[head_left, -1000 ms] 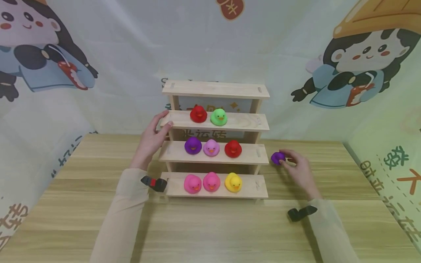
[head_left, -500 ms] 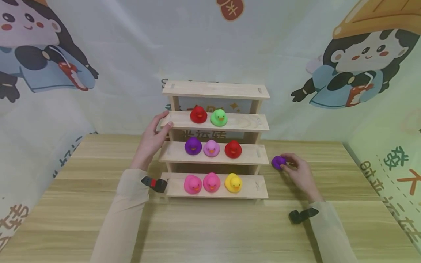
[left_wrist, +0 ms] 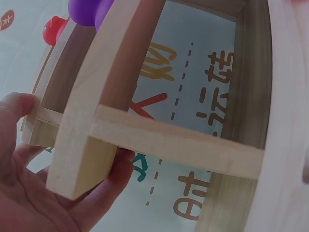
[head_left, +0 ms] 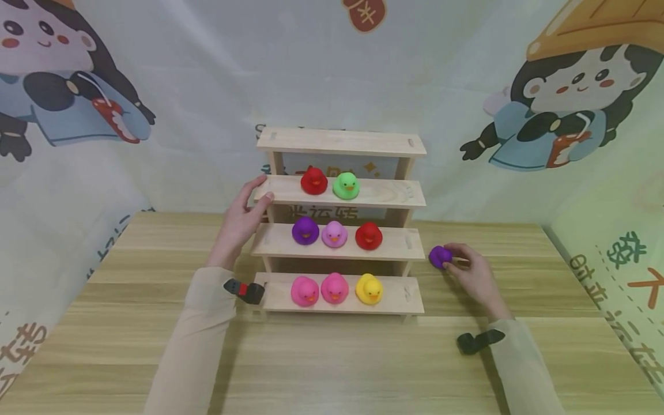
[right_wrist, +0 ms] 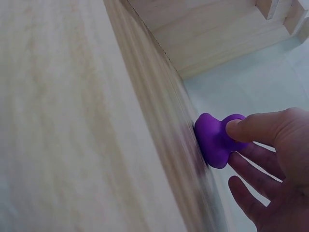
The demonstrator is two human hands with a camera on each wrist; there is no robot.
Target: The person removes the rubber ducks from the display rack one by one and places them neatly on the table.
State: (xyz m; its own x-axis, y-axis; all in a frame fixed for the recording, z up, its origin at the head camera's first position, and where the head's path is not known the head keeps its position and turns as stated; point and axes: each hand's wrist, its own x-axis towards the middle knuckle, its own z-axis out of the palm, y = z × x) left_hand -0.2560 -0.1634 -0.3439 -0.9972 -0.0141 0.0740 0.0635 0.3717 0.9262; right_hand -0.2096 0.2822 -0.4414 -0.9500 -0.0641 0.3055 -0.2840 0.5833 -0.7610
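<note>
A wooden stepped rack [head_left: 339, 142] of several shelves stands in the middle of the table. My left hand [head_left: 240, 222] holds its left end at the second shelf from the top; in the left wrist view, fingers [left_wrist: 104, 193] wrap behind the end pieces. To the right of the rack, my right hand [head_left: 473, 278] pinches a purple rubber duck [head_left: 440, 257] between thumb and fingers. The right wrist view shows this duck [right_wrist: 212, 142] with its base against the tabletop, or very close to it.
The second shelf from the top bears a red duck [head_left: 313, 181] and a green duck [head_left: 346, 185]. Below sit purple [head_left: 305, 231], lilac [head_left: 334, 234] and red [head_left: 369, 236] ducks. Two pink ducks [head_left: 334, 288] and a yellow one [head_left: 369, 289] occupy the bottom shelf. A printed cloth [head_left: 207, 86] hangs behind.
My right hand has shifted slightly toward me with the purple duck, which has turned a little in the fingers; over the last half second it barely moves. My left hand stays on the rack.
</note>
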